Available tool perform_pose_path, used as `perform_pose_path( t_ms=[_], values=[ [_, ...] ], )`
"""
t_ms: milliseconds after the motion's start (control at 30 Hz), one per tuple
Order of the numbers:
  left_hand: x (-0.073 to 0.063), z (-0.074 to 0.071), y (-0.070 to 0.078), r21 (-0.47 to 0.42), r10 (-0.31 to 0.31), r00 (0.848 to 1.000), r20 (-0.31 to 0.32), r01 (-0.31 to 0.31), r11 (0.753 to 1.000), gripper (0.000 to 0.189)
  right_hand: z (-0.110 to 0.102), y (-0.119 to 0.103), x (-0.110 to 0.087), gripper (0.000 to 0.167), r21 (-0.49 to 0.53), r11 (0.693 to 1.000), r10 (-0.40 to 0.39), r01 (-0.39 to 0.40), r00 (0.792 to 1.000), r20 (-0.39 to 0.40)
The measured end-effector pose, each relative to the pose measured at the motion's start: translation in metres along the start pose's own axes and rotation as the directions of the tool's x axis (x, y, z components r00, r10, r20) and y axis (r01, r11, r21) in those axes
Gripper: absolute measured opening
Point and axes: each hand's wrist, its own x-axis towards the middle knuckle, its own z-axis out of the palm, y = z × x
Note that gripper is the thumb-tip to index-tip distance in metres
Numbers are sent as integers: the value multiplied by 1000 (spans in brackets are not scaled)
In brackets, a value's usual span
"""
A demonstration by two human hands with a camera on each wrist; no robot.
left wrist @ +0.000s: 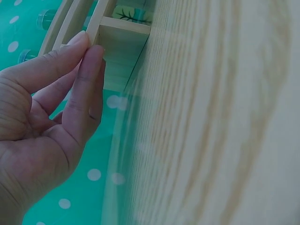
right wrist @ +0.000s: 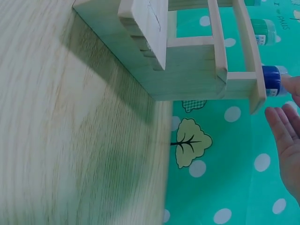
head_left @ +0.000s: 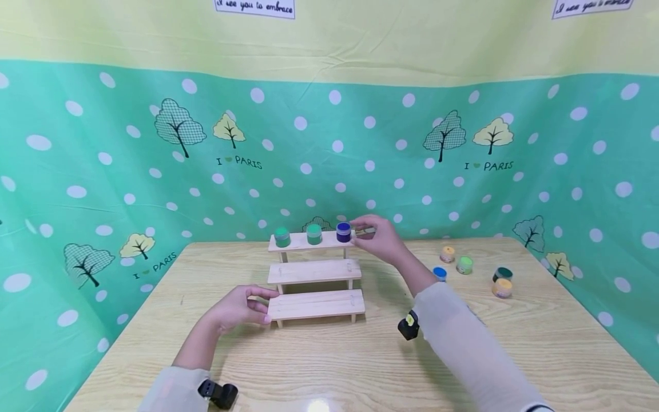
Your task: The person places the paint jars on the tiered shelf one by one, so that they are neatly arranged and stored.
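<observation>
A three-step wooden stand (head_left: pixel 316 305) is on the table, its steps rising toward the back. With thumb and fingers, my left hand (head_left: pixel 242 309) pinches the left end of the lowest step; the left wrist view shows the fingertips on its corner. On the top step are two green paint jars (head_left: pixel 282 237) and, at the right end, a dark blue paint jar (head_left: pixel 343 233). My right hand (head_left: pixel 381 240) is at that blue jar, a digit touching it and the other fingers (right wrist: pixel 281 126) stretched out beside it.
Right of the stand, several small jars are on the wooden table (head_left: pixel 319 366): a blue jar (head_left: pixel 440 273) partly behind the right forearm, a light green jar (head_left: pixel 464 265), a dark green jar (head_left: pixel 502 274) and two orange jars (head_left: pixel 501 288). A dotted cloth (head_left: pixel 319 154) hangs behind the table.
</observation>
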Motion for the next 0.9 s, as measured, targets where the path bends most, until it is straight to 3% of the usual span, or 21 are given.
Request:
perform_pose_path(
  t_ms=[267,500,900],
  values=[
    [0,1,2,-3,3,1000,2,-3,1000,58,-11,-3,-15,37,12,999,-45,46,999,-28],
    [-1,0,1,8,7,1000,5,-7,1000,58,-19,-16,-33,34,17,1000,-25,25,999,-20],
    [0,-1,-3,13,0,1000,1,0,1000,58,-41,8,-55,36,-20,997,-69,69,997,-23]
  ],
)
